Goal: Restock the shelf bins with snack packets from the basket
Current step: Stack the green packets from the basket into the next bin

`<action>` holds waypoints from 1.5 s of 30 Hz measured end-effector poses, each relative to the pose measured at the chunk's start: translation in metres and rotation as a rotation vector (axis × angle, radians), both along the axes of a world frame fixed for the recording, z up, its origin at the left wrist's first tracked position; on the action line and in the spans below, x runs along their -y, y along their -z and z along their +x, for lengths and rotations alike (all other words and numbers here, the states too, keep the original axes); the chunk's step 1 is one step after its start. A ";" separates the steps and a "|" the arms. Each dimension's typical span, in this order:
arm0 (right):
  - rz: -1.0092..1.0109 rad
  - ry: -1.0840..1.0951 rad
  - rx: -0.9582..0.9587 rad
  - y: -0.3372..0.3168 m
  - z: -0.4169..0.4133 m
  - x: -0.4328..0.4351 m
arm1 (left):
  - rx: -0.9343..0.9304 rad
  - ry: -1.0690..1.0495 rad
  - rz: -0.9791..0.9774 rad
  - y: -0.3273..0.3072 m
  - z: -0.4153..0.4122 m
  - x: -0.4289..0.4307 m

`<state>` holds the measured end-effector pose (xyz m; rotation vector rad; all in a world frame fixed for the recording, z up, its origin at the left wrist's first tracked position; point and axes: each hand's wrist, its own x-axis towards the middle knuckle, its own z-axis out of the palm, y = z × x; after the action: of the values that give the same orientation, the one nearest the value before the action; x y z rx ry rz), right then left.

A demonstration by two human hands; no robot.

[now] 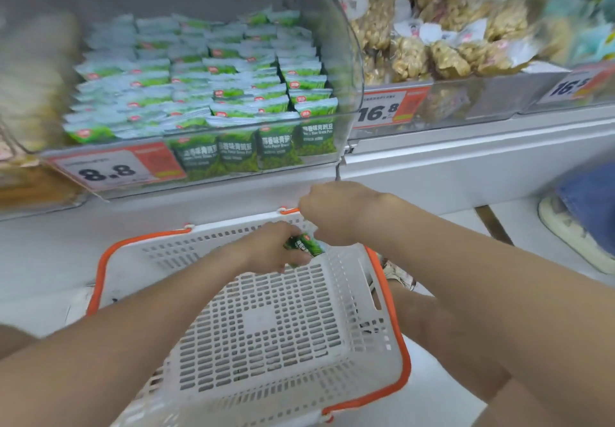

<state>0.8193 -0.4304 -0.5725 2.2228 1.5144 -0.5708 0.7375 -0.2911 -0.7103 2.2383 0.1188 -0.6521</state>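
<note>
1. Price label "8.8" [109, 169]: fixed to the front of the clear shelf bin [351, 70], up and to the left of the left hand.
2. That shelf bin stands directly above and beyond both hands. It is packed with rows of green snack packets [206, 74]. The front row stands upright against the clear wall.
3. Basket [266, 323]: white, perforated, with an orange rim. It sits beneath both forearms, below the shelf ledge [466, 160]. Its visible floor carries no packets.
4. Left hand [266, 248]: over the far end of the basket, fingers curled round a green packet [304, 245]. It is grasping that packet, which sticks out from the hand towards the right. Whether the hand holds more than one packet cannot be told.
5. Right hand [329, 208]: just to the right of and above the left hand, close over the held packet's upper end. Its fingers are curled under. Whether they pinch the packet or close on nothing cannot be told, because the fingertips are hidden and the picture is blurred.
6. Price label "16.8" [382, 110]: above and to the right of the right hand, on the neighbouring bin [466, 100]. This bin is filled with pale, knobbly snack packs [446, 57].
7. A further price label [575, 85]: far right of the right hand, only partly legible.
8. A pale shoe [572, 230] and a blue trouser leg [589, 200]: on the floor, well to the right of the right hand.
</note>
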 end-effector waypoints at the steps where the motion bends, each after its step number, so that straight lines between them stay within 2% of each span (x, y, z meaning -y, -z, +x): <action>1: 0.037 0.005 -0.013 -0.010 -0.003 -0.002 | 0.022 0.011 -0.024 -0.023 -0.001 -0.003; 10: 0.364 0.180 -0.169 -0.115 -0.013 -0.002 | 0.253 0.028 -0.123 -0.183 -0.034 -0.021; 14: 0.619 0.319 -0.286 -0.150 -0.005 0.000 | 0.392 -0.103 -0.246 -0.230 -0.037 -0.032; 17: 0.849 0.379 -0.458 -0.160 -0.003 0.002 | 0.494 -0.218 -0.326 -0.247 -0.036 -0.035; 19: 0.922 0.405 -0.535 -0.163 -0.001 0.001 | 0.508 -0.290 -0.341 -0.251 -0.033 -0.035; 23: 1.018 0.408 -0.453 -0.163 0.019 -0.007 | 0.619 -0.433 -0.206 -0.257 -0.024 -0.036; 25: 1.095 0.404 -0.255 -0.162 0.034 -0.009 | 0.754 -0.465 -0.002 -0.258 -0.020 -0.043; 27: 1.049 0.378 -0.036 -0.160 0.045 -0.011 | 0.836 -0.400 0.233 -0.256 -0.015 -0.053; 30: 0.775 0.297 0.072 -0.153 0.052 -0.020 | 0.762 -0.243 0.412 -0.252 -0.008 -0.063; 33: 0.542 0.255 0.163 -0.149 0.051 -0.033 | 0.652 -0.130 0.454 -0.248 -0.002 -0.064; 38: 0.347 0.165 0.335 -0.144 0.043 -0.052 | 0.582 -0.041 0.504 -0.245 0.014 -0.058; 45: 0.239 0.154 0.265 -0.143 0.039 -0.069 | 0.440 0.045 0.492 -0.248 0.031 -0.062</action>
<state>0.8581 -0.3612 -0.4299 2.4941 1.3423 -0.1327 0.7690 -0.2289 -0.4619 2.8105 0.0051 -0.1419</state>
